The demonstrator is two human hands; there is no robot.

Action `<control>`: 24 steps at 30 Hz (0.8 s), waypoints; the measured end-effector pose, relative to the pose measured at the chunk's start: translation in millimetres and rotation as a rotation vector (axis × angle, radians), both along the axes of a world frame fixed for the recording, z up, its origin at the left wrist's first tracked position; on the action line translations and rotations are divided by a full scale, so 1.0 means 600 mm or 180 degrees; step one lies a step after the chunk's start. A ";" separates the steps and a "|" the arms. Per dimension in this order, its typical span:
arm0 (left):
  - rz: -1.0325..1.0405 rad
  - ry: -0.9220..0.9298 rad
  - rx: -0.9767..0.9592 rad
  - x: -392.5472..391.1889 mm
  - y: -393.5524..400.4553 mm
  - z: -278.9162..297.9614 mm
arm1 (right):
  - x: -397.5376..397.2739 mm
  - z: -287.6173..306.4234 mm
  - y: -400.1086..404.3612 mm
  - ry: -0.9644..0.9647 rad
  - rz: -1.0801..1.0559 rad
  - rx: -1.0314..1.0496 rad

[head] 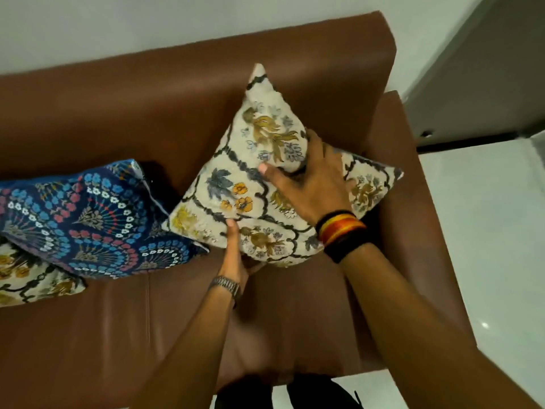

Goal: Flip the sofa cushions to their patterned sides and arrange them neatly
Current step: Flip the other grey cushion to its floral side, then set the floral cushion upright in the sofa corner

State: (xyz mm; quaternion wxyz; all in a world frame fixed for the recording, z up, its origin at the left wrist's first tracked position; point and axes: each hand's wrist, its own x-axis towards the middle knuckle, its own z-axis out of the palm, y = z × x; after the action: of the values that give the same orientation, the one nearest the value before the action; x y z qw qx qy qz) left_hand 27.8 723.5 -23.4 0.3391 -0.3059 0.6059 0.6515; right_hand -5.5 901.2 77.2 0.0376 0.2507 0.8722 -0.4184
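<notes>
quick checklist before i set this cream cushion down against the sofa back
1. Patterned side facing out on the cream cushion: ok, floral print shows.
2. Grip: ok, left hand holds the bottom edge, right hand presses the front.
3. Cushion square: not ok, it stands on a corner like a diamond.
4. Spot by the sofa armrest: ok, bare seat below.
5. Blue cushion tidy: not ok, it lies tilted over another cream one.
6. Back face of the held cushion: cannot tell.
</notes>
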 end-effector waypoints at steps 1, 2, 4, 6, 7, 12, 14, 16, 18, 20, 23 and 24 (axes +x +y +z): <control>-0.0080 -0.0006 -0.0041 -0.003 0.015 -0.008 | 0.000 -0.015 0.018 -0.0059 -0.0099 -0.0128; -0.0159 -0.0006 -0.0047 -0.008 0.023 -0.017 | 0.004 -0.029 0.036 -0.0063 -0.0169 -0.0226; -0.0208 0.0015 -0.0011 -0.015 0.030 -0.032 | 0.014 -0.050 0.060 -0.0018 -0.0142 -0.0188; -0.0198 0.0045 0.0067 -0.018 0.021 -0.045 | 0.023 -0.061 0.064 0.0030 -0.0075 -0.0071; -0.0210 0.0086 0.0103 -0.017 0.014 -0.050 | 0.028 -0.065 0.063 0.0064 -0.0095 -0.0031; -0.0355 0.0143 0.0092 -0.022 -0.033 -0.061 | 0.036 -0.080 0.043 0.0150 -0.0221 0.0060; -0.0501 0.0212 -0.0049 -0.022 -0.067 -0.060 | 0.040 -0.073 0.027 0.0060 -0.0254 0.0250; -0.0643 0.0205 -0.0151 -0.016 -0.128 -0.064 | 0.063 -0.060 -0.002 0.0118 -0.0311 0.0689; -0.0480 0.0039 -0.0404 -0.011 -0.219 -0.075 | 0.108 -0.054 -0.058 0.0461 -0.0348 0.0968; -0.0092 -0.0116 -0.0683 -0.011 -0.340 -0.089 | 0.151 -0.069 -0.154 0.0628 -0.0455 0.0752; 0.0402 0.0014 -0.1019 -0.037 -0.535 -0.092 | 0.143 -0.102 -0.328 0.0124 -0.0456 -0.0263; 0.0462 0.0109 -0.1177 -0.052 -0.598 -0.082 | 0.118 -0.113 -0.388 -0.0130 -0.0463 -0.0767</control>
State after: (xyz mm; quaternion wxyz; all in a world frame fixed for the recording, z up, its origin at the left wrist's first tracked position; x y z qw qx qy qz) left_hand -3.2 364.9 -72.9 0.2189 -0.3947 0.6973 0.5569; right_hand 65.1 668.4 9.3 0.0548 0.3154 0.7942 -0.5165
